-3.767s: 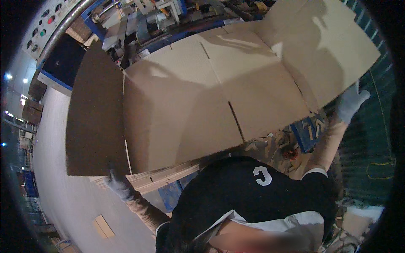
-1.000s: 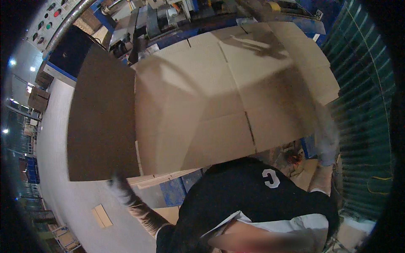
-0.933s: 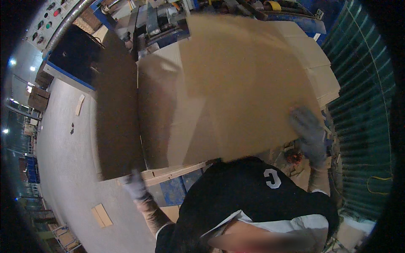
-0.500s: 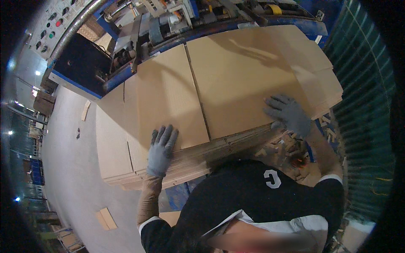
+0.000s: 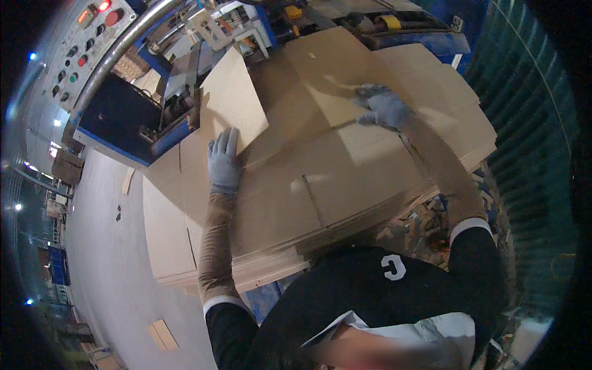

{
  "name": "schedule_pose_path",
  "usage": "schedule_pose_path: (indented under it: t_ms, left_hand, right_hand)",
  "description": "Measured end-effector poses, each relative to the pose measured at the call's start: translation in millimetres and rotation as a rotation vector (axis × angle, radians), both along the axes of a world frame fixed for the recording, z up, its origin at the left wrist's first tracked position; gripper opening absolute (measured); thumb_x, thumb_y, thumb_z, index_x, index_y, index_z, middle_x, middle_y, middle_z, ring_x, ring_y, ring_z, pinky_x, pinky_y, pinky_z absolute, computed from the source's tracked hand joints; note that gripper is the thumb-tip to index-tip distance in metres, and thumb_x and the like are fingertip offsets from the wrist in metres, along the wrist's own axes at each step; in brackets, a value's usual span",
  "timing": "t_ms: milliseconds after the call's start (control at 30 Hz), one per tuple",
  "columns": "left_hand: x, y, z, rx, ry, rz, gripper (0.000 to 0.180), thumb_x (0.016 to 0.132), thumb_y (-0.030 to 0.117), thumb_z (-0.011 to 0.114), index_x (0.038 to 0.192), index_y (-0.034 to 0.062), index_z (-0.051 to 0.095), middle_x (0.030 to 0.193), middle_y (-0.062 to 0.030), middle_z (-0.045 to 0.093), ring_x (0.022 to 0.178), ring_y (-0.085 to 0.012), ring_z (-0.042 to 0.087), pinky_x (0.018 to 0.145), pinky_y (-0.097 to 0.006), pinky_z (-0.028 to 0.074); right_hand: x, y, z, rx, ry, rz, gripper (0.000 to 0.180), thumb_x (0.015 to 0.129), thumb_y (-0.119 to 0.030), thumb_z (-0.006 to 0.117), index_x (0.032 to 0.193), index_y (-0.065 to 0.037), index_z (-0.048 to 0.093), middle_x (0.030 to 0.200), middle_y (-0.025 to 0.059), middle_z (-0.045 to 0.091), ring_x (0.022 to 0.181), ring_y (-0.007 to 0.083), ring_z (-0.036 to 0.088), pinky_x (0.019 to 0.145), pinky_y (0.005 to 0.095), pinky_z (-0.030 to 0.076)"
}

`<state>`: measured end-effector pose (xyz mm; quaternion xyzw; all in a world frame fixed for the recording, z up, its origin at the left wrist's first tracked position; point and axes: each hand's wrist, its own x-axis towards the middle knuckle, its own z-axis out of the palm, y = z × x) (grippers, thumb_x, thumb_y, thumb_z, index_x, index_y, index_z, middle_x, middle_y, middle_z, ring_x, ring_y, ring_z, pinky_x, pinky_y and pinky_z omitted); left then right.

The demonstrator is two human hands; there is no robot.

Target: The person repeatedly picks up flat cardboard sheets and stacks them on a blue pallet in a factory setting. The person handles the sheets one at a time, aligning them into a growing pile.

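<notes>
A brown corrugated cardboard sheet (image 5: 231, 102) lies over the far part of a stack of flat cardboard sheets (image 5: 280, 213), its far edge at the machine. Its left panel looks lifted at an angle. My gloved left hand (image 5: 225, 163) rests at the near edge of that panel, fingers stretched out and close together. Farther right, my gloved right hand (image 5: 383, 108) has its fingers apart and flat against the sheet's right part. Neither hand is closed around the cardboard. Slots cut into the sheet below show between my forearms.
A blue machine (image 5: 419, 44) with rollers and metal parts stands along the far side. Its control panel (image 5: 83, 52) with buttons is at upper left. A green corrugated wall (image 5: 530, 142) runs along the right. Cardboard scraps (image 5: 425, 225) litter the ground beside the stack.
Both hands have moved away from me, toward the machine. The top sheet has slid forward with them, uncovering the slotted sheet beneath, and its left panel has tilted up.
</notes>
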<state>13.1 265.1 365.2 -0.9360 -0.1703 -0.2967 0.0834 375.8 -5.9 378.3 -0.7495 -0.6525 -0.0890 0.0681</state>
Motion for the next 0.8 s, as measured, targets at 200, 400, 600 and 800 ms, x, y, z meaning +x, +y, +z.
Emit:
schedule_pose_path:
  t_ms: [200, 400, 600, 800]
  left_hand:
    - [34, 27, -4, 0.117, -0.041, 0.508, 0.07, 0.074, 0.029, 0.072, 0.135, 0.0071, 0.043, 0.127, -0.0154, 0.052, 0.119, -0.0339, 0.048, 0.1, -0.049, 0.035]
    - [-158, 7, -23, -0.279, -0.248, 1.023, 0.069, 0.082, 0.043, 0.065, 0.13, -0.0033, 0.045, 0.125, -0.0265, 0.051, 0.113, -0.0388, 0.051, 0.094, -0.048, 0.041]
    - [-309, -15, -64, -0.361, -0.393, 1.631, 0.089, 0.082, 0.066, 0.055, 0.128, -0.0102, 0.047, 0.125, -0.0369, 0.049, 0.111, -0.0409, 0.054, 0.089, -0.05, 0.044]
    - [-334, -17, -46, -0.669, -1.399, 0.949, 0.05, 0.082, 0.034, 0.065, 0.117, -0.0022, 0.059, 0.11, -0.0177, 0.063, 0.1, -0.0308, 0.059, 0.09, -0.046, 0.045]
  right_hand:
    - [-5, 40, -15, 0.344, -0.119, -0.228, 0.051, 0.082, -0.038, 0.064, 0.124, -0.01, 0.056, 0.13, 0.0153, 0.05, 0.124, 0.034, 0.044, 0.104, 0.0441, 0.035]
    - [-27, -104, -36, 0.921, 0.595, -0.471, 0.046, 0.083, -0.022, 0.067, 0.122, -0.001, 0.055, 0.126, 0.0154, 0.053, 0.117, 0.0299, 0.051, 0.1, 0.0364, 0.04]
    - [-5, -225, -108, 0.59, -0.071, -0.9, 0.057, 0.085, -0.035, 0.062, 0.128, -0.001, 0.047, 0.123, 0.0225, 0.053, 0.107, 0.0354, 0.056, 0.09, 0.0398, 0.046]
    - [14, -216, -113, 0.425, -0.311, -0.81, 0.056, 0.085, -0.03, 0.065, 0.129, -0.001, 0.046, 0.125, 0.0173, 0.054, 0.108, 0.0337, 0.056, 0.093, 0.0402, 0.045]
